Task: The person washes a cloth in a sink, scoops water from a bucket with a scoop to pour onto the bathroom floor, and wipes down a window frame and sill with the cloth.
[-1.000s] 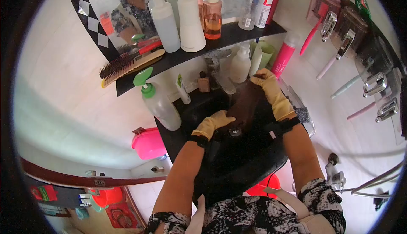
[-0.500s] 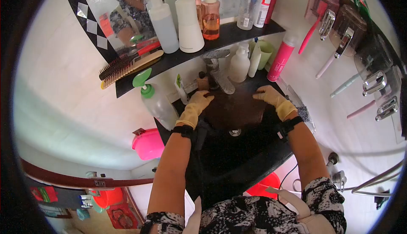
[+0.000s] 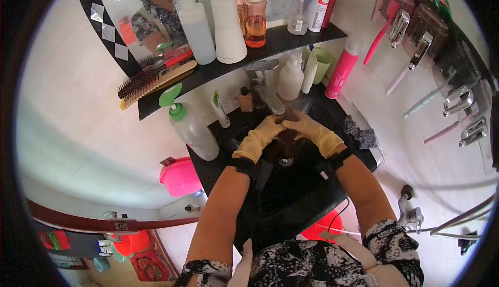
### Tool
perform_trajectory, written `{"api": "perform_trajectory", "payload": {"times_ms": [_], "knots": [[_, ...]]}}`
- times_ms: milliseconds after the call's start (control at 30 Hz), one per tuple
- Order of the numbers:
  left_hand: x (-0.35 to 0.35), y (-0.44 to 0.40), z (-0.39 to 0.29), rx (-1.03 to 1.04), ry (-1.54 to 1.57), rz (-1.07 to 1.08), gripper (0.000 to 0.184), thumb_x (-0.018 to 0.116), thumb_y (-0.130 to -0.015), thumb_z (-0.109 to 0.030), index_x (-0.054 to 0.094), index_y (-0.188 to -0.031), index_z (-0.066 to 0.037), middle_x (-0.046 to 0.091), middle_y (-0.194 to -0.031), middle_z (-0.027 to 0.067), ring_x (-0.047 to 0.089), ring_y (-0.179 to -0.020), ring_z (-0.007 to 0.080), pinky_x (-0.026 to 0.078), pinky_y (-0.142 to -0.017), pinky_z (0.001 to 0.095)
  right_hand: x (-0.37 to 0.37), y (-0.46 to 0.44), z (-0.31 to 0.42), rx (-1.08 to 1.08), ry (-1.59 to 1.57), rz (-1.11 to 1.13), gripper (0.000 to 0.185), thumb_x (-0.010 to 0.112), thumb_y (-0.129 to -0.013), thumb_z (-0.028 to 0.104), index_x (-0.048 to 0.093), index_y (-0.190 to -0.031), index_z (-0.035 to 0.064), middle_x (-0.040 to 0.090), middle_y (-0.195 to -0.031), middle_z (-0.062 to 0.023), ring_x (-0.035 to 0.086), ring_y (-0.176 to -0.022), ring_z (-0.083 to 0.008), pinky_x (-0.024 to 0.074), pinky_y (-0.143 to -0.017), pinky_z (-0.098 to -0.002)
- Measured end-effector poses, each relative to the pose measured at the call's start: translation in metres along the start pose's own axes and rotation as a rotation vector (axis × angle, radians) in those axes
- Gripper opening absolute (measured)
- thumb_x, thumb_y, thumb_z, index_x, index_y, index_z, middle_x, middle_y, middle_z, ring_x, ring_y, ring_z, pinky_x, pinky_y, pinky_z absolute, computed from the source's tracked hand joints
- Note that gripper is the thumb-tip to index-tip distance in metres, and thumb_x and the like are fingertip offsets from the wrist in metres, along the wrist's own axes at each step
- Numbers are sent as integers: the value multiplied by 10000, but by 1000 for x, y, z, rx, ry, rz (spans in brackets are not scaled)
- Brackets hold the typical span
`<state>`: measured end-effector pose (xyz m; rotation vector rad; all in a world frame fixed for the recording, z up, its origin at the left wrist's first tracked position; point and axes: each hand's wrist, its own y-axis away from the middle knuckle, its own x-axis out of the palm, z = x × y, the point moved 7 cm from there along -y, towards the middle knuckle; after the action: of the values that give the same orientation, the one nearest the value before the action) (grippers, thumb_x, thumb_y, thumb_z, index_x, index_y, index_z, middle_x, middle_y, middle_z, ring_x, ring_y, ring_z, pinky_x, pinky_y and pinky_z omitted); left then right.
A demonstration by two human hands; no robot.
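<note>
Below the grey metal faucet (image 3: pixel 269 99), a dark brown cloth (image 3: pixel 285 137) sits bunched over the glossy black sink counter (image 3: pixel 291 198). The yellow-gloved left hand (image 3: pixel 264 134) and yellow-gloved right hand (image 3: pixel 313 131) meet on it, fingers curled closed around its folds. From the hands, a black wall shelf (image 3: pixel 285 48) of bottles runs across twelve o'clock; a translucent green-pump bottle (image 3: pixel 195 133) stands at nine, a fuzzy grey scrubber (image 3: pixel 359 132) lies at three, a bright pink plastic tub (image 3: pixel 181 177) is at eight and a red plastic basin (image 3: pixel 319 230) at five.
</note>
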<state>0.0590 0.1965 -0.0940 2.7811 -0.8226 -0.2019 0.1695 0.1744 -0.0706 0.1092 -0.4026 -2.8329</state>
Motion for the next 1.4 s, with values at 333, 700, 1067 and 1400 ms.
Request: {"api": "perform_trajectory", "payload": {"times_ms": [333,700,1067,1400], "knots": [[-12,6,1,144,138,33,501,556,-765,-26,385,-1237,-28,478,-1165,72,483,-1017,156,447,-814,282,3,-6,3,-131,-280,58,326,586,-737,74,537,-1041,-32,589,-943,-99,570,-834,-193,480,-698,-297],[39,-30,76,86,-223,4,485,611,-751,-261,480,-1167,-50,561,-1070,132,526,-1012,234,400,-854,320,-22,8,16,-152,-450,-226,348,500,-786,-6,464,-1131,-33,564,-1025,-126,574,-914,-223,488,-773,-333],[6,-44,154,-100,-382,4,425,512,-805,-188,456,-1220,-117,453,-1254,103,433,-1155,226,378,-925,293,-47,33,77,-339,-503,-238,311,511,-830,97,492,-1111,-33,592,-987,-129,587,-845,-221,484,-741,-323],[-26,-22,54,-80,-445,-298,512,598,-786,-338,465,-1207,-78,475,-1220,163,475,-1105,269,414,-863,324,-26,-18,0,-117,370,-178,405,575,-792,178,494,-1137,-19,583,-1016,-113,559,-892,-180,467,-721,-299]]}}
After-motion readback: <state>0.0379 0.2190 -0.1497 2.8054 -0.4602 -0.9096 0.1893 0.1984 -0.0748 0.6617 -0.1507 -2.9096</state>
